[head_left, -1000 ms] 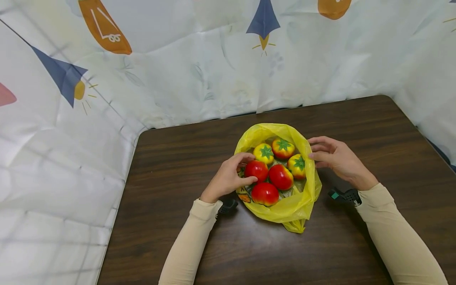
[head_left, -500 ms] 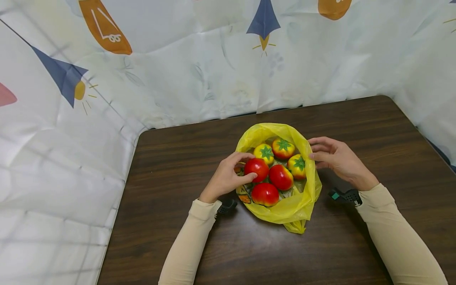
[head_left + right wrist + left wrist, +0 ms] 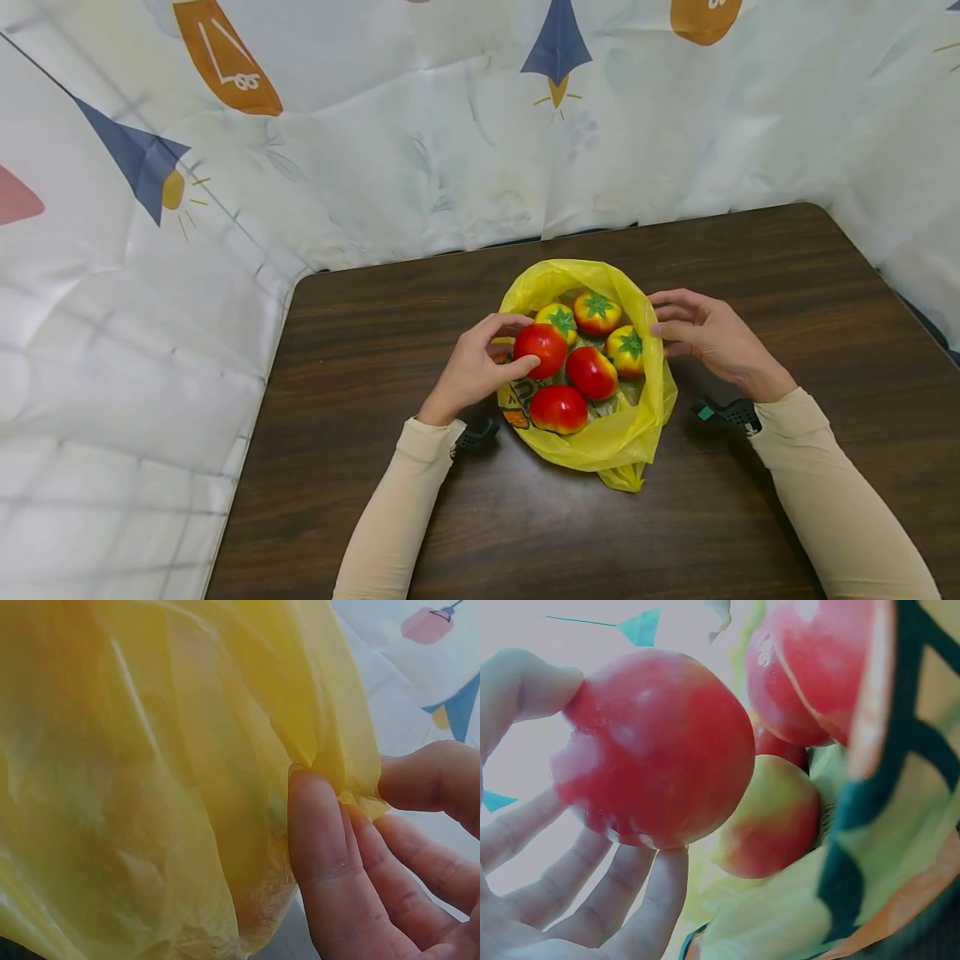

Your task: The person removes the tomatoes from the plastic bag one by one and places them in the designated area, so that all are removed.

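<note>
A yellow plastic bag (image 3: 592,446) stands with its mouth spread wide on the table. My left hand (image 3: 477,367) grips a glossy red tomato (image 3: 542,351) between thumb and fingers at the bag's left side. In the left wrist view this tomato (image 3: 660,750) is raised above the others. Two red tomatoes (image 3: 592,373) and three yellow-red ones with green star-shaped tops (image 3: 597,313) lie in the bag. My right hand (image 3: 712,337) pinches the bag's right rim, and the right wrist view shows the thin plastic (image 3: 330,757) bunched between thumb and fingers.
The dark wooden table (image 3: 360,375) extends around the bag. Behind it and to the left hangs a white printed cloth (image 3: 420,150). Each wrist carries a small black device, the right one (image 3: 726,412) lying beside the bag.
My left hand has lifted the red tomato slightly up and away from the ones below, uncovering printing on the bag's inner left side. The right hand stays in place at the rim.
</note>
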